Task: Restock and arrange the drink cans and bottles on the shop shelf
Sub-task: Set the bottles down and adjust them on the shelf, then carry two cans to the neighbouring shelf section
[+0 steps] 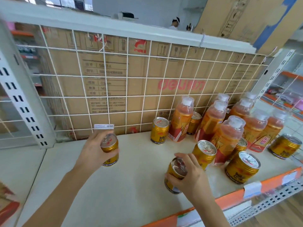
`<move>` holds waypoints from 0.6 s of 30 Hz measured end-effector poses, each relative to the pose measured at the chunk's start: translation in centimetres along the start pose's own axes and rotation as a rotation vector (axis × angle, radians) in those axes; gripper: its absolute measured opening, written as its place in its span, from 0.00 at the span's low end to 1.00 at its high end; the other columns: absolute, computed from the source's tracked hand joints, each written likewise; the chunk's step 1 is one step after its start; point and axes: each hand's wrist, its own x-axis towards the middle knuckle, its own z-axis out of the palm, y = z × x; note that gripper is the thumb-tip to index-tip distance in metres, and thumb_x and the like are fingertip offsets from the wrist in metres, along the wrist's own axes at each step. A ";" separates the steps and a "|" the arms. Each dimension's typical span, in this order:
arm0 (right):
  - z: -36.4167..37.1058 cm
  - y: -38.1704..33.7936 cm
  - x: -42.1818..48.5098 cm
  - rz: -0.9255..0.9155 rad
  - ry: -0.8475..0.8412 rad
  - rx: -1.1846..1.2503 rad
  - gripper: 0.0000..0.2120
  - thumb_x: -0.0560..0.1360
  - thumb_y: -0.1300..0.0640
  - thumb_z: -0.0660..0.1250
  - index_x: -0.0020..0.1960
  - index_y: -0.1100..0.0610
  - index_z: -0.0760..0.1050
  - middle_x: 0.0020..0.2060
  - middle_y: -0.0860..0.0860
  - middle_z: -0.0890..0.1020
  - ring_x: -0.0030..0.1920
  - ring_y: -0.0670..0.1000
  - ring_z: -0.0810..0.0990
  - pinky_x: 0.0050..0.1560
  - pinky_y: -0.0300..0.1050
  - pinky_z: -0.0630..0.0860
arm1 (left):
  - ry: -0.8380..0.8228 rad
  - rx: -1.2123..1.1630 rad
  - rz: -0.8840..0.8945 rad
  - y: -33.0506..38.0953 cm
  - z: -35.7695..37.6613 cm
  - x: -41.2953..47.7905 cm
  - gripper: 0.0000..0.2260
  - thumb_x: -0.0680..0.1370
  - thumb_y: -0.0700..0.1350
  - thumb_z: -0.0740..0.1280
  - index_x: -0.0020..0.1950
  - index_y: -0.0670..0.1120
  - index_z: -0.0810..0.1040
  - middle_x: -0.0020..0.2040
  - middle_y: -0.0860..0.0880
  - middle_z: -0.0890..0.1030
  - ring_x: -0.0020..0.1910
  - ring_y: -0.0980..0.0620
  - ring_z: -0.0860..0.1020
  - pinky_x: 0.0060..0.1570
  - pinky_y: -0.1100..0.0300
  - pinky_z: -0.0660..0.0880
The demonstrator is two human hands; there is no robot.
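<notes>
- The left hand's (94,150) fingers (98,138) are curled round the wall of a gold can (110,151), left of centre; whether its base touches the shelf (131,181) I cannot tell.
- The right hand's (192,176) fingers (182,156) are clamped on a second can (174,175) at lower centre, one finger over the rim; this can is tilted.
- Both are probably full: stiff, fairly heavy, with smooth metal that could slip. The mid-wall seems the best hold, not the tab.
- More cans (159,132) stand mixed among orange bottles (180,120) in the right half of the frame.
- The bottles look tall and easy to tip, with softer plastic walls. I would take them round the body, below the cap.
- A wire grid (114,76) backs the shelf.
</notes>
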 end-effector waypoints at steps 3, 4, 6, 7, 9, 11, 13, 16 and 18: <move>1.3 -1.2 0.1 0.007 -0.062 0.156 0.30 0.57 0.37 0.70 0.56 0.46 0.73 0.49 0.42 0.75 0.47 0.38 0.74 0.43 0.21 0.68 | -0.002 -0.043 -0.031 0.8 -0.8 -2.7 0.31 0.62 0.45 0.80 0.55 0.69 0.70 0.54 0.62 0.72 0.53 0.56 0.74 0.52 0.65 0.70; 1.7 -1.6 0.1 0.009 -0.091 0.207 0.29 0.57 0.38 0.72 0.56 0.42 0.71 0.49 0.41 0.75 0.48 0.36 0.74 0.45 0.22 0.68 | 0.004 -0.043 -0.043 1.2 -1.1 -3.6 0.31 0.62 0.45 0.80 0.55 0.69 0.69 0.55 0.63 0.71 0.53 0.57 0.73 0.50 0.69 0.69; 2.6 -2.2 0.1 0.020 -0.157 0.295 0.31 0.57 0.44 0.77 0.56 0.37 0.66 0.50 0.40 0.76 0.51 0.35 0.74 0.46 0.24 0.69 | 0.030 -0.059 -0.108 1.8 -1.4 -5.4 0.33 0.62 0.46 0.80 0.57 0.66 0.67 0.55 0.63 0.71 0.53 0.59 0.73 0.48 0.73 0.68; 3.0 -2.5 0.2 0.031 -0.197 0.329 0.33 0.57 0.47 0.79 0.56 0.36 0.65 0.50 0.39 0.77 0.51 0.35 0.75 0.47 0.25 0.70 | 0.049 -0.078 -0.153 2.1 -1.6 -6.4 0.34 0.62 0.45 0.80 0.58 0.65 0.65 0.55 0.63 0.72 0.52 0.60 0.74 0.47 0.75 0.68; 3.8 -3.2 0.2 0.029 -0.269 0.397 0.35 0.58 0.52 0.81 0.57 0.37 0.64 0.48 0.38 0.77 0.50 0.34 0.75 0.46 0.24 0.69 | 0.093 -0.120 -0.219 2.8 -1.9 -8.4 0.36 0.61 0.43 0.81 0.57 0.65 0.64 0.53 0.62 0.74 0.51 0.66 0.74 0.44 0.78 0.68; 4.4 -4.1 0.3 0.014 -0.330 0.482 0.36 0.59 0.56 0.81 0.57 0.37 0.63 0.48 0.38 0.76 0.50 0.32 0.74 0.45 0.23 0.69 | 0.140 -0.146 -0.250 3.5 -2.2 -10.3 0.36 0.60 0.41 0.81 0.56 0.63 0.64 0.52 0.61 0.76 0.50 0.72 0.73 0.44 0.80 0.68; 4.8 -4.9 0.2 0.015 -0.391 0.560 0.38 0.60 0.58 0.80 0.58 0.37 0.62 0.48 0.39 0.76 0.50 0.31 0.73 0.45 0.22 0.68 | 0.182 -0.175 -0.292 4.1 -2.5 -12.1 0.34 0.59 0.43 0.82 0.56 0.60 0.66 0.51 0.60 0.77 0.49 0.71 0.74 0.44 0.79 0.69; 5.4 -5.5 -0.1 0.013 -0.460 0.640 0.40 0.60 0.59 0.80 0.61 0.37 0.61 0.50 0.39 0.75 0.52 0.30 0.72 0.47 0.24 0.69 | 0.259 -0.207 -0.353 4.9 -2.9 -14.4 0.31 0.56 0.53 0.79 0.54 0.56 0.69 0.48 0.59 0.79 0.49 0.68 0.76 0.45 0.77 0.70; 5.9 -5.6 -0.5 0.043 -0.482 0.685 0.38 0.60 0.58 0.80 0.59 0.37 0.63 0.51 0.38 0.75 0.52 0.31 0.73 0.49 0.29 0.72 | 0.293 -0.228 -0.380 5.1 -3.1 -15.5 0.34 0.54 0.60 0.76 0.56 0.55 0.69 0.48 0.59 0.80 0.50 0.64 0.77 0.47 0.73 0.71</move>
